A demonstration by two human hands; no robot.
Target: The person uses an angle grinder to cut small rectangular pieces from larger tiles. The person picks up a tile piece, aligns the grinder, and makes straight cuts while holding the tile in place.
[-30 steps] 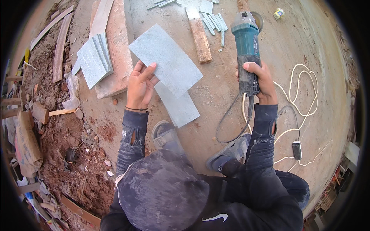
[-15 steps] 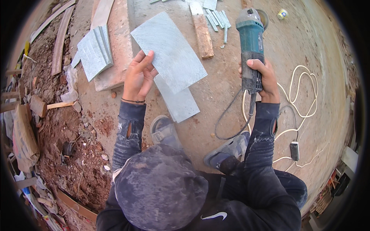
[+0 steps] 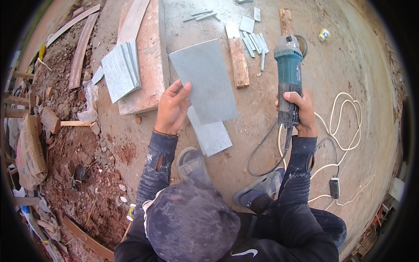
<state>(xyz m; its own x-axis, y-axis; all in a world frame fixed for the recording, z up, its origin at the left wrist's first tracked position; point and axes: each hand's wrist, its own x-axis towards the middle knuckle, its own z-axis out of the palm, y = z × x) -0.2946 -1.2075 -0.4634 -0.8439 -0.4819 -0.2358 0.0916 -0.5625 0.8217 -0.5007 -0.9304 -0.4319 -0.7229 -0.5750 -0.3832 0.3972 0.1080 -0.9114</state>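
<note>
My left hand [image 3: 173,109] grips the left edge of a large grey tile [image 3: 204,81], held tilted above the ground. Under it a second grey tile [image 3: 212,135] lies flat on the concrete. My right hand [image 3: 299,110] is closed around the handle of a teal angle grinder [image 3: 288,68], whose disc end points away from me. Its dark cable [image 3: 266,153] loops down toward my feet. My head in a dusty cap fills the lower middle of the view.
A stack of cut grey tiles [image 3: 121,70] rests on a pinkish slab [image 3: 148,65] at left. A wooden block [image 3: 238,61] and several tile strips [image 3: 255,43] lie ahead. A white extension cord [image 3: 345,131] coils at right. Rubble and planks border the left.
My left hand has lifted the large tile up and away from me, uncovering more of the tile beneath. The grinder has shifted slightly forward with my right hand.
</note>
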